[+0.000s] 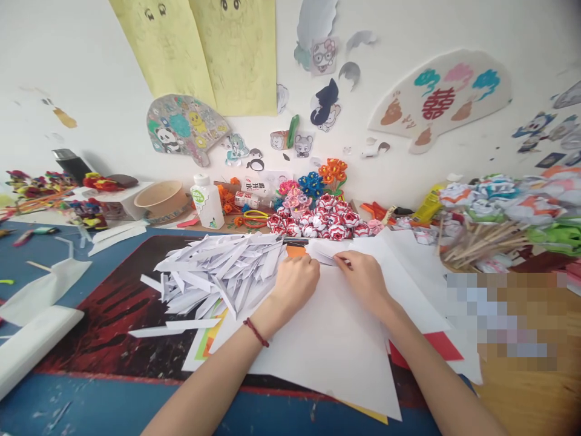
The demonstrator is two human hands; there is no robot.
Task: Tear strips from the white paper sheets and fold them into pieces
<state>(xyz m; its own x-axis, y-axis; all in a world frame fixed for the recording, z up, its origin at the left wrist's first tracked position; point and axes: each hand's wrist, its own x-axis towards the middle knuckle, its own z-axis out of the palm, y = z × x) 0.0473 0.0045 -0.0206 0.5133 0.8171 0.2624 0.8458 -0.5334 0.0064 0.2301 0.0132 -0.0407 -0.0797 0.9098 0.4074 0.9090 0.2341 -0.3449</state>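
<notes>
On the white sheets, my two hands are close together. A narrow strip of white paper stretches between them. My right hand pinches its right end between thumb and forefinger. Curled into a loose fist, my left hand is closed at the strip's left end, its fingertips mostly hidden from me. A dark red cord bracelet circles the left wrist. Just left of that hand lies a large heap of folded white paper strips, with a few loose ones in front.
A red and black mat covers part of the blue table. Red-and-white paper flowers, a white bottle and a round tan bowl stand along the wall. Wooden sticks lie at right.
</notes>
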